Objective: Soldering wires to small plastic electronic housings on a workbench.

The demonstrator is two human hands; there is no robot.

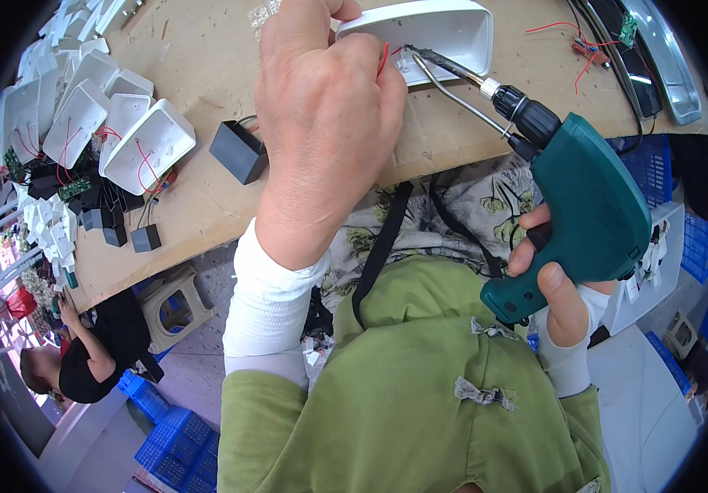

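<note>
My left hand [321, 107] is closed at the near-left end of a white plastic housing [461, 37], which lies open side toward me on the table. A short red wire [384, 59] shows beside its fingers; the fingertips are partly hidden. My right hand [555, 296] grips the handle of a green soldering gun [592, 205], its fingers at the black trigger. The gun's dark tip and thin curved metal feed tube [456, 99] meet inside the housing, close to the left hand. A dark grey box-shaped part [239, 152] with a black lead sits left of my wrist.
Several white housings with red wires [152, 148] crowd the table's left side, beside small grey blocks [146, 238] and green circuit boards [74, 189]. At right lie a wired red part [588, 49] and a clear tray [670, 66]. A person [83, 353] works at far left.
</note>
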